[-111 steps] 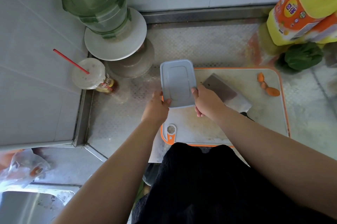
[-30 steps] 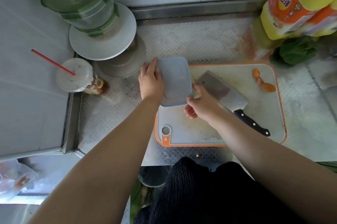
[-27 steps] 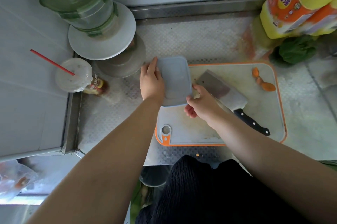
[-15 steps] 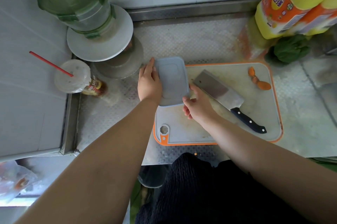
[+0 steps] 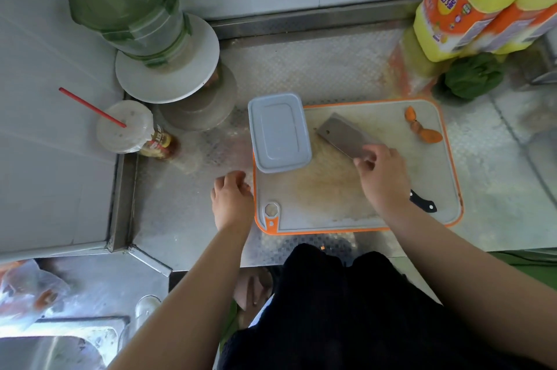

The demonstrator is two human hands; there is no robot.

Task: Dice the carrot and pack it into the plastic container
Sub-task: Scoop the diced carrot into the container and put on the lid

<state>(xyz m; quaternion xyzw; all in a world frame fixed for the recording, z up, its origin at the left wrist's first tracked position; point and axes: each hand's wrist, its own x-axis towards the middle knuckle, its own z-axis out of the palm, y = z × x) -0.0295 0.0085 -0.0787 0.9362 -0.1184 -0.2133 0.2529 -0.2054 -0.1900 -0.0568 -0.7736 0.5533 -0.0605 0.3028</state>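
Counting one lidded container [image 5: 278, 132], one cleaver [image 5: 346, 136], perhaps three carrot ends [image 5: 422, 128].

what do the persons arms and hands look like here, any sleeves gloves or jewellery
Both forearms are bare, with no sleeve reaching into view. The left hand and the right hand wear no gloves, and no ring, watch or bracelet shows. Below the arms a black garment covers the body.

Labels on oil jugs [image 5: 461, 8], drink bottle [image 5: 158, 143]; text illegible.
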